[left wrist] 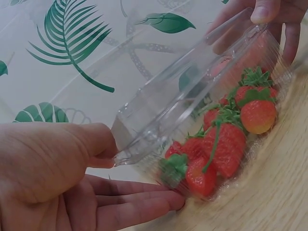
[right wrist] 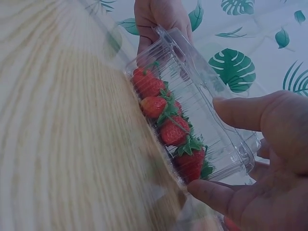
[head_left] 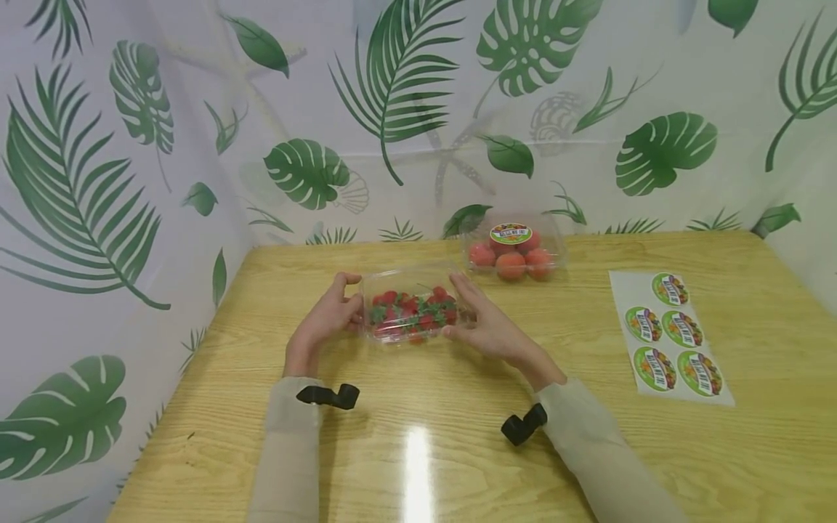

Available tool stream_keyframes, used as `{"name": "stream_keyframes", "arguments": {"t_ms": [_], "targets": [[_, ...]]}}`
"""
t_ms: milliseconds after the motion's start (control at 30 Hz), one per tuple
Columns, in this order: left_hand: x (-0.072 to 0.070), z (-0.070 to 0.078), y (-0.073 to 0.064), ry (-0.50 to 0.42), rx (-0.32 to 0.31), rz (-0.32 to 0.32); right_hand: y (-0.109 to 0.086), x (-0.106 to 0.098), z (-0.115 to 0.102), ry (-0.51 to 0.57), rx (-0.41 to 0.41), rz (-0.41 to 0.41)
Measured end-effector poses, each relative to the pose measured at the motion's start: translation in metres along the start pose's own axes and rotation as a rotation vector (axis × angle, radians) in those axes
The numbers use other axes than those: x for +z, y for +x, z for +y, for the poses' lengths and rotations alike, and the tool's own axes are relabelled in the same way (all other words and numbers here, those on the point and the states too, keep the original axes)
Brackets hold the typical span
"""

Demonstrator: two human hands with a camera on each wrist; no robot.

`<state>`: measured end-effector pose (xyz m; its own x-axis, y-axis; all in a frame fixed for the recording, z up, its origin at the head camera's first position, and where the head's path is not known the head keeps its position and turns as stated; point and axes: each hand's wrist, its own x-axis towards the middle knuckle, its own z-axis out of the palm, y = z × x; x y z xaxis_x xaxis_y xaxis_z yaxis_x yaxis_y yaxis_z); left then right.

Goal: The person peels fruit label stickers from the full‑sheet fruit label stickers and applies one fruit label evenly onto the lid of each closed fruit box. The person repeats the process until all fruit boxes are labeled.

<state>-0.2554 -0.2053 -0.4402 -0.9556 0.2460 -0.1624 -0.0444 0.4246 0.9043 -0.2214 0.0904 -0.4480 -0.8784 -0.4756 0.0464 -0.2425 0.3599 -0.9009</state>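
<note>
A clear plastic clamshell box (head_left: 408,277) with a lid over it stands on the table, left of the middle in the head view. Red strawberries (head_left: 426,317) with green leaves lie in its lower part. My left hand (head_left: 330,315) holds the box's left end; in the left wrist view its thumb meets the lid's edge while the fingers lie low against the side. At the opposite end my right hand (head_left: 489,325) grips the box, thumb toward the near side. In the right wrist view part of that hand's fingers is hidden behind the clear wall (right wrist: 224,163).
Behind and to the right stands another clear box (head_left: 556,250) with round orange-red fruit and an oval label (head_left: 511,233). A white sheet (head_left: 624,298) of round fruit stickers (head_left: 682,328) lies at the right. Leaf-printed cloth (head_left: 405,196) closes off the wooden table's (head_left: 418,392) back.
</note>
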Motion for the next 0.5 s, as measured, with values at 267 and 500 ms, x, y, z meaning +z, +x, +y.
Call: {"name": "stream_keyframes", "arguments": {"t_ms": [267,500], "targets": [[-0.001,0.002,-0.001,-0.009,-0.002,-0.039,-0.006,0.000,-0.001,-0.032,-0.014,-0.005],[0.001,0.003,-0.003,-0.007,-0.008,-0.036,-0.011,0.001,-0.003,-0.059,-0.005,-0.012]]}}
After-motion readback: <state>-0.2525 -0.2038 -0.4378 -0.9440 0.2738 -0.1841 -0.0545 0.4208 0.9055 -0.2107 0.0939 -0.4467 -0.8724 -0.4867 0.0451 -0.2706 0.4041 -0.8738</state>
